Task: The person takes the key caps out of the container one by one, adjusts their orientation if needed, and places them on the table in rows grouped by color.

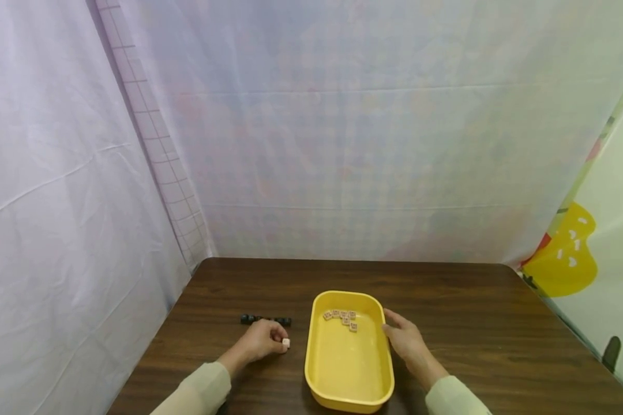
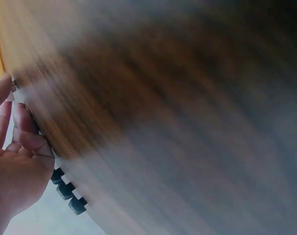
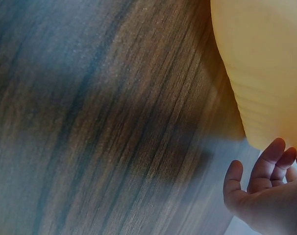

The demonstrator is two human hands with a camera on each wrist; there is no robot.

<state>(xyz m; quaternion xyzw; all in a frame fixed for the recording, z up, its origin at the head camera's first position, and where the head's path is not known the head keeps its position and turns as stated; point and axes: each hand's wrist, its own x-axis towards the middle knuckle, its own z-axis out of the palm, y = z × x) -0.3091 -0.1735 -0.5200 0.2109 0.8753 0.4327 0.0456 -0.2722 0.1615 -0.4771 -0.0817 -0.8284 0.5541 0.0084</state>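
Note:
Between the thumb and fingertips of my left hand (image 1: 259, 340) a small cream cube (image 1: 286, 343) is pinched, just left of the yellow tub (image 1: 350, 374). In the left wrist view, part of the cube (image 2: 11, 93) shows at the fingertips. My right hand (image 1: 407, 343) touches the tub's right side near the rim, fingers loosely extended; the right wrist view shows them against its outer wall (image 3: 266, 88). Inside the tub, toward its far end, lie several small tan cubes (image 1: 345, 320) with dark markings, too small to read.
A row of small black pieces (image 1: 246, 319) lies on the brown wooden table (image 1: 446, 300), just beyond my left hand and partly hidden by it. Pale curtains (image 1: 342, 144) stand along the table's far edge and left side. A dark rounded object (image 1: 611, 353) shows past the right edge.

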